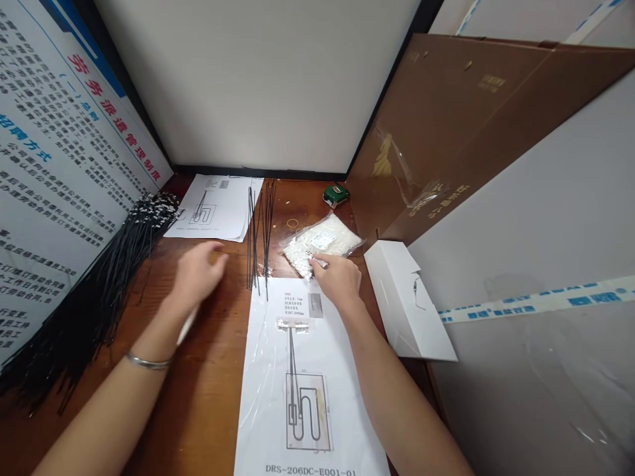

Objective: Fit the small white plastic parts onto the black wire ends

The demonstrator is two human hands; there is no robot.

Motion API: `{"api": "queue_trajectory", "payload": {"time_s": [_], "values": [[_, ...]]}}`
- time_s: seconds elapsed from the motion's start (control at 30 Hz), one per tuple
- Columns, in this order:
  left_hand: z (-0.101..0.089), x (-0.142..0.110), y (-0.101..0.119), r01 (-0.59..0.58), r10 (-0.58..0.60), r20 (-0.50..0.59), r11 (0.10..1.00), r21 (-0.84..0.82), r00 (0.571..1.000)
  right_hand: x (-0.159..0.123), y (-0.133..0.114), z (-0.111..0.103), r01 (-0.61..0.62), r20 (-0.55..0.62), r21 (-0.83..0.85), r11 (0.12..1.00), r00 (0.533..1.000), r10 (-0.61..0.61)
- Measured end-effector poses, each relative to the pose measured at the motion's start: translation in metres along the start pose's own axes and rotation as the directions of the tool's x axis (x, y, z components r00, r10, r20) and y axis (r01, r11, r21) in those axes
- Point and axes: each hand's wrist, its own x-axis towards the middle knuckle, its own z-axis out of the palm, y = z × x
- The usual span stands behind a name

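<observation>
My right hand [338, 279] is at the near corner of a clear plastic bag [330, 233] full of small white pieces. Its thumb and forefinger are pinched together there; what lies between them is too small to make out. Over the wooden table on the left, my left hand [198, 272] is bent, thumb and forefinger apart, with nothing visible between them; its other fingers are hidden. Several thin black wires [254, 238] lie between the two hands. Below them is a printed drawing sheet [262, 370] under clear film, with a small pale strip [294, 324] on it.
A large bundle of black wires [99, 291] lies at the left against a printed board. More drawing sheets [228, 205] lie at the back. A green tape measure [336, 194] sits near the back panel. A white carton [404, 297] and a brown box [397, 132] stand on the right.
</observation>
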Motion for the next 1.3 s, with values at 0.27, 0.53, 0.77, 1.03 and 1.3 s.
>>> {"api": "queue_trajectory", "payload": {"time_s": [0.27, 0.53, 0.77, 1.03, 1.3], "values": [[0.032, 0.001, 0.057, -0.024, 0.004, 0.294, 0.998, 0.066, 0.956, 0.0, 0.004, 0.012, 0.076, -0.157, 0.111, 0.991, 0.986, -0.058], [0.032, 0.004, 0.061, -0.04, -0.01, 0.337, 0.989, 0.14, 0.941, -0.001, 0.002, 0.014, 0.092, -0.271, 0.198, 0.976, 0.962, -0.036], [0.029, 0.009, 0.072, -0.13, 0.056, 0.352, 0.973, 0.192, 0.934, -0.006, -0.008, 0.013, 0.213, -0.371, 0.264, 0.941, 0.923, -0.105], [0.04, 0.049, 0.076, -0.105, 0.017, 0.357, 0.968, 0.228, 0.934, -0.006, -0.007, 0.014, 0.242, -0.372, 0.266, 0.933, 0.919, -0.132], [0.048, 0.062, 0.07, -0.097, 0.024, 0.357, 0.977, 0.188, 0.934, -0.005, -0.006, 0.015, 0.236, -0.364, 0.301, 0.924, 0.924, -0.117]]}}
